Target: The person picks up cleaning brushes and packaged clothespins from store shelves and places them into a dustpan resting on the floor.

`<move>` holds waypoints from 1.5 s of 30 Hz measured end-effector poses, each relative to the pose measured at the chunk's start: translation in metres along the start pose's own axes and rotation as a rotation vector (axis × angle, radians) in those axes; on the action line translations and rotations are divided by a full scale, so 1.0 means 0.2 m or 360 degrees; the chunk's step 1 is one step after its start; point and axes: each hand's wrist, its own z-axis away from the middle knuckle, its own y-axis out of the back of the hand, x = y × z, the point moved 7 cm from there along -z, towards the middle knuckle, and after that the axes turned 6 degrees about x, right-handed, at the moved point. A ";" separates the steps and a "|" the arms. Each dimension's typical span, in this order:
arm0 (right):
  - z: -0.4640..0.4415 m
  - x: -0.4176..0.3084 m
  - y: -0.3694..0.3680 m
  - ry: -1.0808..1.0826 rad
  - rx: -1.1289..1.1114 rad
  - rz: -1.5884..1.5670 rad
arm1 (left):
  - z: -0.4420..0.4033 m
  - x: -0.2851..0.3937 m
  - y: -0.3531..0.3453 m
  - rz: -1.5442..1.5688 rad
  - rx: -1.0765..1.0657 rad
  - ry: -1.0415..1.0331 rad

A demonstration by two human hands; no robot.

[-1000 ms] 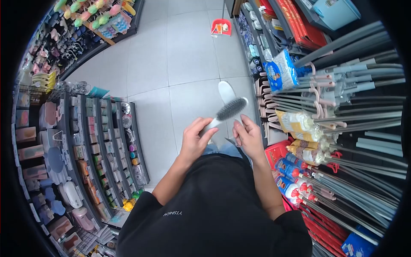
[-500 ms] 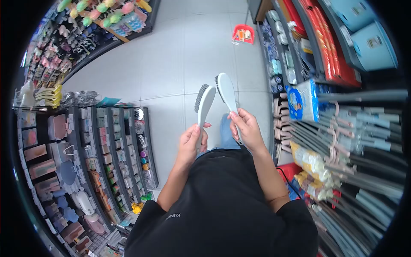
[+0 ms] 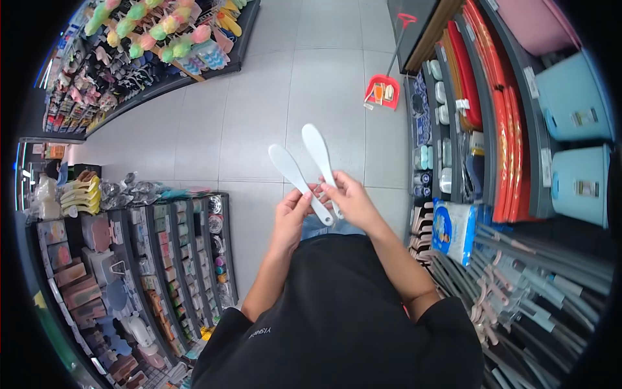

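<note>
Two white brushes with long handles are held up over the floor, smooth backs toward me and bristles hidden. My left hand is closed around the handle of the left brush, whose head leans to the left and whose handle end, with a small hole, points down to the right. The right brush stands more upright, its handle pinched in my right hand. Both hands are close together in front of my black shirt, and the handles nearly meet at their lower ends.
Shelves of small packaged goods line the left side. To the right are blue storage bins, a blue-and-white packet and many grey poles. A red dustpan lies on the tiled floor ahead.
Both brushes have turned so their backs face me; the bristles showed before. My hands have come together and both heads now lean left. The view has shifted, showing more of the aisle ahead.
</note>
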 end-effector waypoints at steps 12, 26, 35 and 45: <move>-0.94 -0.31 0.22 0.0000 0.0449 0.0311 | -1.21 0.27 -0.25 -0.0666 -0.0445 -0.0011; -1.57 -0.72 0.65 0.0081 0.1062 -0.0386 | -2.11 0.53 -0.96 -0.0617 -0.1117 0.0426; -2.08 -0.22 1.37 -0.0447 0.0787 -0.1011 | -2.62 0.37 -1.30 -0.1741 -0.1171 -0.0310; -2.27 0.75 2.41 -0.1295 0.1633 -0.0352 | -3.35 -0.20 -0.76 -0.2709 -0.0728 0.0044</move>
